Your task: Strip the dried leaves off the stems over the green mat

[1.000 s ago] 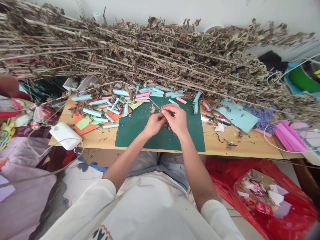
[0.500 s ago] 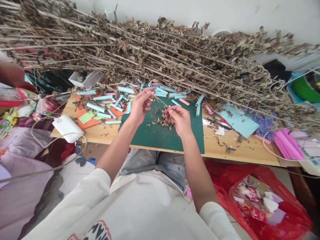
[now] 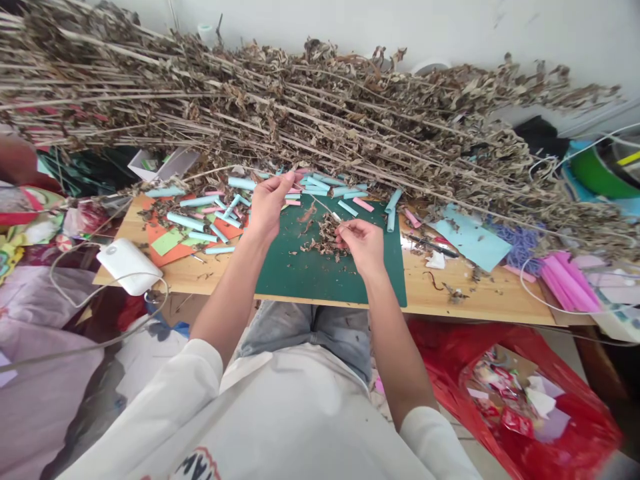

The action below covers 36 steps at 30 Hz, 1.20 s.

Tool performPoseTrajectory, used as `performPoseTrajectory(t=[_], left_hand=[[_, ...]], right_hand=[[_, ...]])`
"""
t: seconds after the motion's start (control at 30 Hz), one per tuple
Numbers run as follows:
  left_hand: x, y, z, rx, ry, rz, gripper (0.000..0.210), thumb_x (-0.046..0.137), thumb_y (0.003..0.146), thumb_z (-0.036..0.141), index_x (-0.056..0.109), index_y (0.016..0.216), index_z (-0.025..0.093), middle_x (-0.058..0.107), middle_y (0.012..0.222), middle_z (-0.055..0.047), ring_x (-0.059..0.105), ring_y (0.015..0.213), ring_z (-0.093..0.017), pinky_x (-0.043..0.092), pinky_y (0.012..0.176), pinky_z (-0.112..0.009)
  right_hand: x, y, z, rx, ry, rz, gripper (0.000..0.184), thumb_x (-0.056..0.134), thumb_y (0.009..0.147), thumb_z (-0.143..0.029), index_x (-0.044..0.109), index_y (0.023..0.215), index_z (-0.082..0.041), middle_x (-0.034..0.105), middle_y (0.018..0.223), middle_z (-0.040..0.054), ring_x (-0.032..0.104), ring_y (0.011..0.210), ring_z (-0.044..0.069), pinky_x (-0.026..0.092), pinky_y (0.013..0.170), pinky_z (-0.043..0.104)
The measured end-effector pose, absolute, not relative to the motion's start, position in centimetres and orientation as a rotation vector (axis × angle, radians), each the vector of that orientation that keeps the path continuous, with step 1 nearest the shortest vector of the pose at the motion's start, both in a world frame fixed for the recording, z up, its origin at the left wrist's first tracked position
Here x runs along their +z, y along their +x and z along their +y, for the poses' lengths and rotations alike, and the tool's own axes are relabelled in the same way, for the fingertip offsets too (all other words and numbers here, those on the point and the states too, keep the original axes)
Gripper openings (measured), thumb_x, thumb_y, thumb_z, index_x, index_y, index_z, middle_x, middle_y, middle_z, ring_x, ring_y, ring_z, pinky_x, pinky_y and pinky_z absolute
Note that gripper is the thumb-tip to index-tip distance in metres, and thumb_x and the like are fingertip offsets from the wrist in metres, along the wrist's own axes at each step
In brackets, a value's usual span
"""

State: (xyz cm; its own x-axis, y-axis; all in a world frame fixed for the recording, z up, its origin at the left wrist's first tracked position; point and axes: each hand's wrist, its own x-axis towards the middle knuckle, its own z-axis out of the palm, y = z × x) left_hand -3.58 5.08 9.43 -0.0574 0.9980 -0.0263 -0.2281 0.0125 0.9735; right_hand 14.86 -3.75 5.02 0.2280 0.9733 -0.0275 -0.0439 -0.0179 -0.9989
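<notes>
My right hand [image 3: 363, 241] pinches a thin dried plant stem [image 3: 323, 203] over the green cutting mat [image 3: 320, 283]. A small whitish piece [image 3: 336, 217] shows just beyond those fingertips. Thumb and index finger of my left hand [image 3: 267, 210] are pressed together near the mat's far left corner; what lies between them, if anything, is hidden. A long pale stalk [image 3: 240, 167] runs in behind the left hand from the left. Crumbled dry leaves [image 3: 325, 245] lie on the mat beside my right hand.
A large heap of dried stalks [image 3: 280, 113] spans the back. Rolled blue paper tubes [image 3: 185, 221], pink ones and orange paper [image 3: 175, 252] lie left. A white power bank [image 3: 129, 265] with a cable sits at the left edge. A red bag [image 3: 585, 400] of scraps hangs open at lower right.
My left hand has shifted slightly left, its outstretched fingers now drawn together. My right hand stays on the stem, above the leaf crumbs. The view has shifted a little.
</notes>
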Motion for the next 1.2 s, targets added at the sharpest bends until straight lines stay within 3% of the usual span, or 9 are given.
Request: performPoseTrajectory(t=[0.13, 0.23, 0.33, 0.4, 0.57, 0.67, 0.77, 0.97, 1.2], left_hand=[[9.4, -3.9, 5.9, 1.335, 0.986, 1.050, 0.028, 0.071, 0.081, 0.044, 0.072, 0.078, 0.016, 0.071, 0.079, -0.005, 0.061, 0.063, -0.010, 0.041, 0.050, -0.019], [9.3, -3.7, 5.9, 1.348, 0.992, 1.040, 0.030, 0.071, 0.081, 0.047, 0.072, 0.081, 0.017, 0.070, 0.077, -0.004, 0.062, 0.063, -0.009, 0.040, 0.047, -0.017], [9.4, -3.5, 5.6, 1.335, 0.977, 1.034, 0.028, 0.071, 0.081, 0.045, 0.072, 0.083, 0.017, 0.069, 0.074, -0.004, 0.062, 0.064, -0.009, 0.041, 0.048, -0.017], [9.5, -3.4, 5.4, 1.332, 0.959, 1.035, 0.027, 0.071, 0.082, 0.043, 0.072, 0.084, 0.017, 0.067, 0.072, -0.003, 0.062, 0.064, -0.009, 0.043, 0.050, -0.018], [9.2, -3.3, 5.3, 1.336, 0.969, 1.033, 0.032, 0.070, 0.081, 0.049, 0.073, 0.086, 0.017, 0.065, 0.067, -0.002, 0.060, 0.062, -0.009, 0.042, 0.048, -0.017], [9.1, -3.1, 5.2, 1.342, 0.983, 1.032, 0.034, 0.070, 0.080, 0.051, 0.073, 0.085, 0.018, 0.066, 0.068, -0.002, 0.058, 0.058, -0.007, 0.038, 0.044, -0.016], [9.1, -3.1, 5.2, 1.355, 0.974, 1.035, 0.030, 0.071, 0.080, 0.048, 0.072, 0.080, 0.018, 0.069, 0.074, -0.003, 0.054, 0.055, -0.006, 0.034, 0.042, -0.016], [9.0, -3.0, 5.1, 1.401, 0.974, 1.026, 0.028, 0.072, 0.080, 0.043, 0.070, 0.071, 0.016, 0.072, 0.083, -0.005, 0.054, 0.057, -0.006, 0.031, 0.041, -0.016], [9.0, -2.8, 5.2, 1.424, 0.957, 1.005, 0.024, 0.072, 0.081, 0.039, 0.072, 0.073, 0.016, 0.071, 0.080, -0.005, 0.055, 0.058, -0.006, 0.032, 0.042, -0.016]], right_hand=[[3.9, 15.9, -3.8, 0.934, -1.396, -1.080, 0.020, 0.068, 0.076, -0.039, 0.069, 0.076, -0.018, 0.070, 0.072, 0.0038, 0.063, 0.059, 0.016, 0.055, 0.054, 0.030], [3.5, 16.4, -4.0, 0.724, -1.542, -1.311, 0.020, 0.068, 0.076, -0.033, 0.073, 0.088, -0.018, 0.071, 0.089, 0.0066, 0.063, 0.068, 0.016, 0.055, 0.062, 0.032], [4.3, 16.4, -4.4, 0.573, -1.552, -1.460, 0.041, 0.069, 0.075, -0.031, 0.066, 0.114, -0.022, 0.063, 0.119, 0.0101, 0.062, 0.084, 0.018, 0.054, 0.067, 0.032], [5.2, 16.1, -4.6, 0.487, -1.510, -1.488, 0.047, 0.069, 0.077, -0.033, 0.060, 0.123, -0.025, 0.059, 0.125, 0.0103, 0.062, 0.093, 0.020, 0.055, 0.073, 0.034], [6.4, 14.4, -3.7, 0.126, -1.471, -1.559, 0.026, 0.071, 0.079, -0.037, 0.067, 0.101, -0.024, 0.063, 0.109, 0.0106, 0.057, 0.108, 0.027, 0.049, 0.094, 0.044], [5.8, 13.8, -2.9, -0.049, -1.491, -1.596, 0.012, 0.064, 0.086, -0.034, 0.068, 0.088, -0.024, 0.063, 0.097, 0.0097, 0.059, 0.102, 0.025, 0.048, 0.094, 0.044], [5.1, 13.6, -2.7, -0.143, -1.477, -1.592, 0.018, 0.054, 0.092, -0.028, 0.069, 0.085, -0.022, 0.065, 0.087, 0.0074, 0.062, 0.089, 0.021, 0.051, 0.086, 0.037], [4.5, 13.7, -3.3, -0.080, -1.457, -1.520, 0.021, 0.050, 0.094, -0.026, 0.069, 0.086, -0.021, 0.068, 0.085, 0.0066, 0.064, 0.077, 0.016, 0.051, 0.072, 0.029], [3.9, 15.0, -4.6, -0.078, -1.564, -1.622, 0.021, 0.048, 0.094, -0.026, 0.066, 0.085, -0.020, 0.067, 0.087, 0.0078, 0.062, 0.084, 0.018, 0.048, 0.076, 0.029]])
